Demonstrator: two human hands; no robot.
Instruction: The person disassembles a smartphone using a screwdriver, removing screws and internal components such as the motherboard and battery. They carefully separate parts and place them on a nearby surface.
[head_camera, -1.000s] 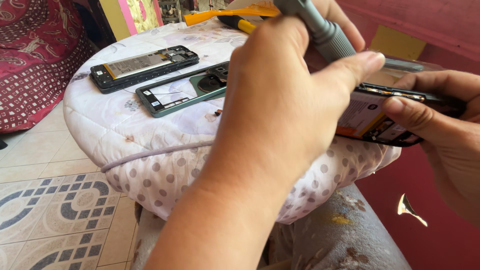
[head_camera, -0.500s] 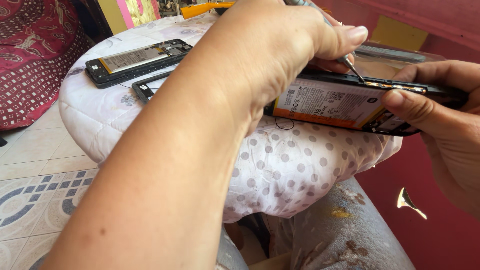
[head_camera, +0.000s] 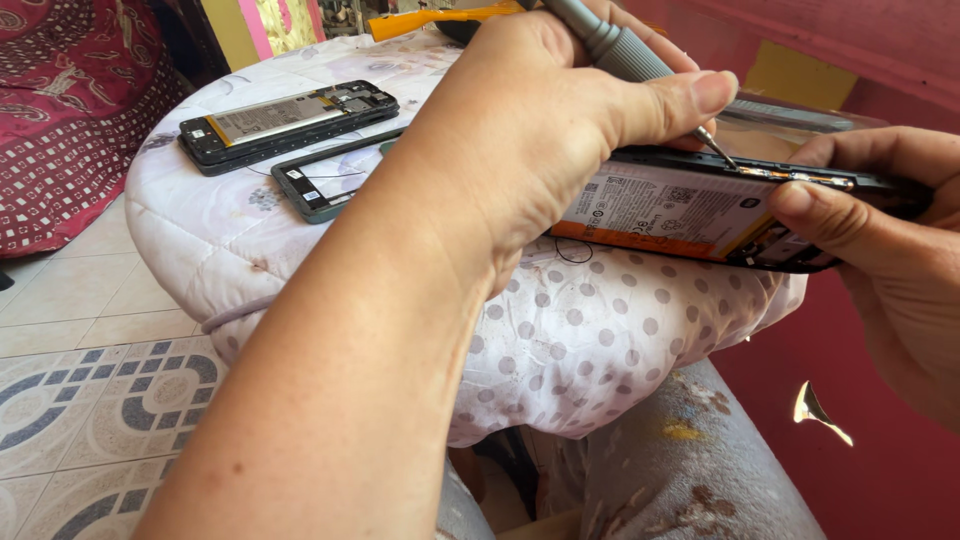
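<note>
My left hand (head_camera: 530, 130) is closed around a grey-handled screwdriver (head_camera: 615, 45). Its metal tip (head_camera: 718, 150) touches the upper edge of an opened black phone (head_camera: 700, 210), whose back is off so the battery with its white and orange label shows. My right hand (head_camera: 880, 230) grips the phone's right end, thumb on top, and holds it tilted over the edge of a round padded cushion (head_camera: 600, 340). My left forearm crosses the middle of the view and hides part of the cushion top.
On the cushion lie a second opened phone (head_camera: 285, 120) at the far left and a dark phone frame (head_camera: 320, 185) beside it. An orange tool (head_camera: 430, 20) lies at the back. Patterned floor tiles (head_camera: 90, 380) are to the left, a red wall (head_camera: 880, 420) to the right.
The view has shifted, so the cushion and the phones on it sit further right and lower in the frame. The screwdriver tip stays at the held phone's upper edge.
</note>
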